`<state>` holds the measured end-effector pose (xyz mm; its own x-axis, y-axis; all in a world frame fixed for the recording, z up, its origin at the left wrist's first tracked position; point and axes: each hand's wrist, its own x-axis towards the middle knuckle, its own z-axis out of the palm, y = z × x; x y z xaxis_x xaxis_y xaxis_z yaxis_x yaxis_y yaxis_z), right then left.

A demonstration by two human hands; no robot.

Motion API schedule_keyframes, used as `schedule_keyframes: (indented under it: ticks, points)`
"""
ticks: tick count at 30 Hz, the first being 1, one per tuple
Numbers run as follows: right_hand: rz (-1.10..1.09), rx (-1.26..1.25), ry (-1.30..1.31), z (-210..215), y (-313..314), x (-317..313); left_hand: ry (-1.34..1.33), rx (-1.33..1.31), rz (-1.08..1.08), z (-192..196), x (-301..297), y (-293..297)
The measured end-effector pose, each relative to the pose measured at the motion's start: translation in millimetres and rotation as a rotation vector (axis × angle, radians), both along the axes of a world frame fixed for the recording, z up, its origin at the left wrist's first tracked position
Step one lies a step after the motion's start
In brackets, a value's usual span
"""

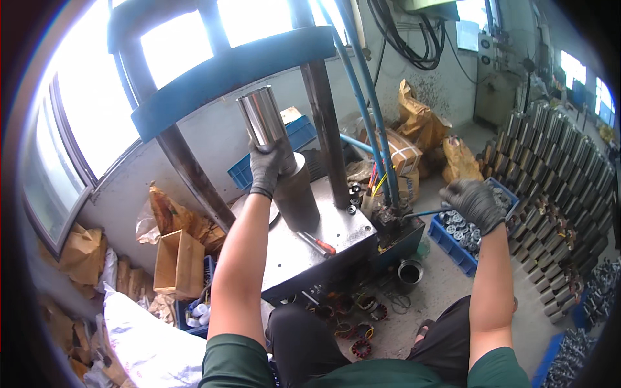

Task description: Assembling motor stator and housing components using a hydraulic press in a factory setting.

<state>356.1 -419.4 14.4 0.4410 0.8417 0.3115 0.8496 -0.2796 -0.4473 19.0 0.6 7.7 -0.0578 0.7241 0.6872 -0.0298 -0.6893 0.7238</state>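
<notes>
My left hand (266, 169), in a dark grey glove, is wrapped round the lower part of a shiny metal tube (257, 115) beneath the blue crossbeam of a press (233, 68). Just behind and below that hand, a thick grey metal cylinder (297, 200) stands upright on the press table (343, 234). Whether the tube rests on it, I cannot make out. Out to the right, my right hand (475, 204), gloved alike, is closed on the end of a blue lever (428, 212) that runs to the valve unit beside the press.
A red-handled tool (318, 244) lies on the press table. Blue crates of metal parts (457, 236) and stacked metal tubes (550, 174) fill the right side. Wound rings (362, 331) and a metal cylinder (409, 272) are on the floor. At left stands a wooden box (179, 264).
</notes>
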Motion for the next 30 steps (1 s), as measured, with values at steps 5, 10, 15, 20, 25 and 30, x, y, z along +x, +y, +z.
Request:
schedule_keyframes:
  ticks: [5,10,15,20,25,30]
  points:
    - [0.416,-0.544,-0.259,13,-29,-35,0.072,-0.118,-0.072,-3,2,-12]
    - [0.496,-0.734,-0.329,-28,-56,2,-0.010,-0.084,-0.168,-4,-4,-6]
    - [0.403,-0.800,-0.354,-64,-80,-14,0.035,-0.118,-0.129,-7,-1,-7]
    - [0.280,-0.521,-0.323,-77,-91,-21,-0.018,-0.079,-0.168,-6,-1,-13]
    - [0.230,-0.446,-0.256,-79,-88,-25,-0.014,-0.077,-0.134,0,-4,-26]
    - [0.211,-0.377,-0.265,-84,-90,-23,0.065,-0.181,-0.096,12,-5,-38]
